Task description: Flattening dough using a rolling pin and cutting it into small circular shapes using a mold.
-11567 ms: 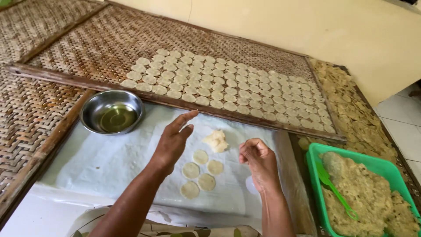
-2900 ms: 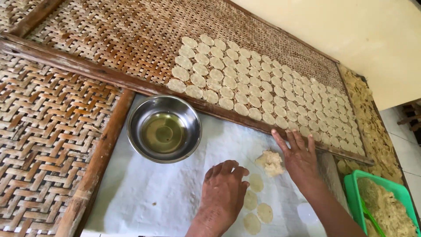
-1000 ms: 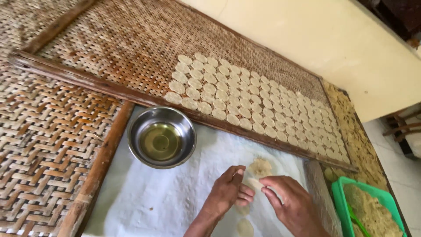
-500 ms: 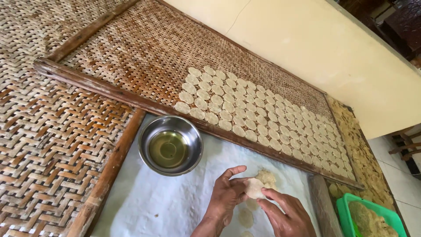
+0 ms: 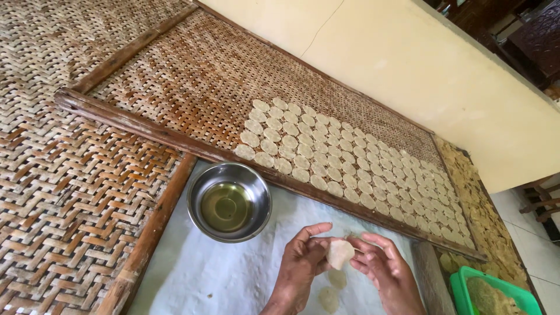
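Lifted since half a second ago, a thin, pale, round dough disc (image 5: 339, 253) is held above the white sheet (image 5: 233, 274), pinched between the left hand (image 5: 303, 269) and right hand (image 5: 385, 274); both grips are closed on it, near the steel bowl (image 5: 228, 201).

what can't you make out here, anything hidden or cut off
Head view, the only one:
- Green tub: cut by the bottom edge; contents mostly out of view.
- Left hand and right hand: wrists cut by the bottom edge.
- Dough disc: edges covered by fingers.
- Liquid in bowl: kind unclear.
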